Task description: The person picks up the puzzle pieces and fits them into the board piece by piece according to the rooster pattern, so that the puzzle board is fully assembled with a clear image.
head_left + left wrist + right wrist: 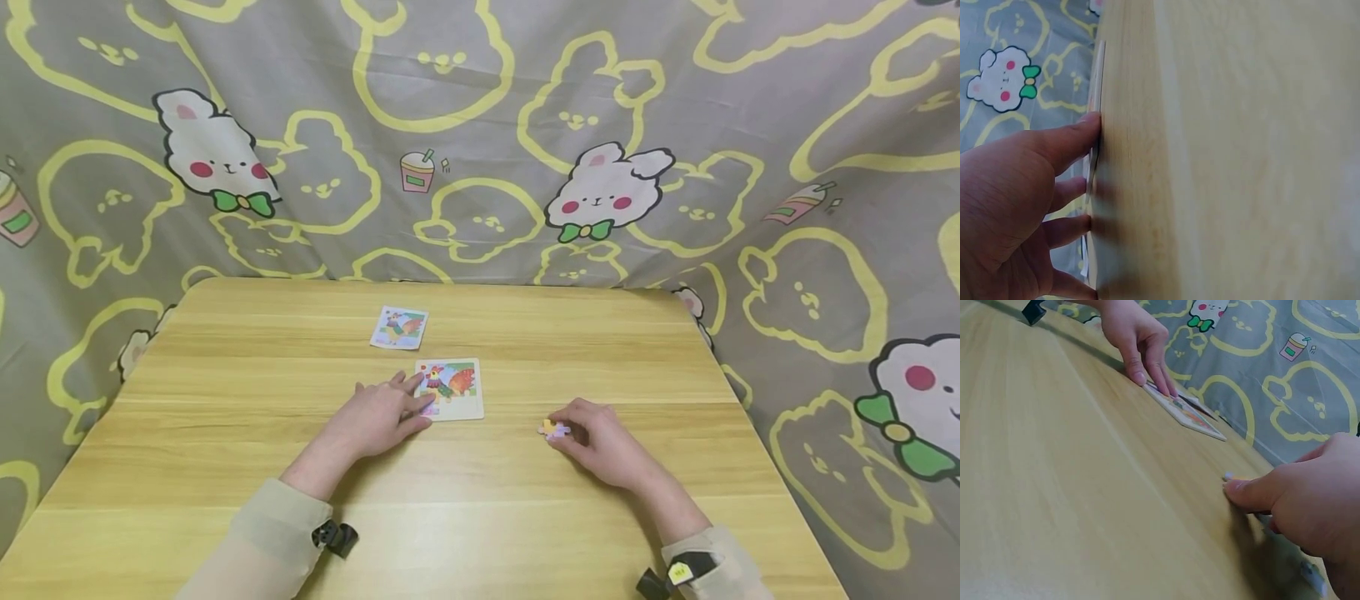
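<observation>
A square jigsaw puzzle with a rooster picture (459, 385) lies in a pale frame near the middle of the table. My left hand (377, 419) rests at its left side, fingers spread. Two of its fingertips lie on the picture and the thumb (1079, 140) touches the near edge. To the right, my right hand (603, 443) pinches a yellow and lilac puzzle piece (553, 430) between thumb and fingers, low over the wood. From the right wrist, most of that piece is hidden behind the thumb (1250, 494). A small pale bit (1314, 579) shows beneath the palm.
Behind the puzzle lies a smaller card (400, 327) with a similar rooster picture. The wooden table (480, 517) has a patterned grey curtain (480, 150) along its back and sides. A black band with a small device (335, 537) is on the left sleeve.
</observation>
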Demonstrator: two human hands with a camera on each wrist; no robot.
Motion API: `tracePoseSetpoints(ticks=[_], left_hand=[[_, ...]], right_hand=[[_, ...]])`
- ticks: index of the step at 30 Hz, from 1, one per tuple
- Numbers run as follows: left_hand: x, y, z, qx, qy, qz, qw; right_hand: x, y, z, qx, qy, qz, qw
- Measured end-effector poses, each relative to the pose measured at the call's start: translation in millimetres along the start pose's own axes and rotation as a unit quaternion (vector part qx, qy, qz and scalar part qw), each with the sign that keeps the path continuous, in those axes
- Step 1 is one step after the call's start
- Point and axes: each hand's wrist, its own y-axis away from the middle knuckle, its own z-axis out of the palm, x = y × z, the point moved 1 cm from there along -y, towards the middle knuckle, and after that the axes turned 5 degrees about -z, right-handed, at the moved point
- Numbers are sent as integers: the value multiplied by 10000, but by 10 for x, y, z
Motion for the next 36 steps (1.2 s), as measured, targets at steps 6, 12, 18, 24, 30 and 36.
tracePoseSetpoints(ticks=[6,12,18,24,30,36], left_hand=[[-5,1,-9,-38,17,4,10000],[-1,-3,-17,-61,43,6,10000],[-2,-11,-8,-103,19,1,9999],[14,-11,-19,-90,-21,30,10000],[16,-6,-26,-32,-9,51,10000],[9,-6,-16,64,-5,42,10000]], right_hand=[[-45,-27,-43,-354,-17,-78,9993],[-69,-89,-45,-251,111,-306,9992],[-148,-228,-10,-65,53,-498,9987],[-229,-402,67,-100,-28,-488,9988],[-326,-568,168,-217,-181,-514,9983],[-407,-738,284,-286,-224,-585,9976]])
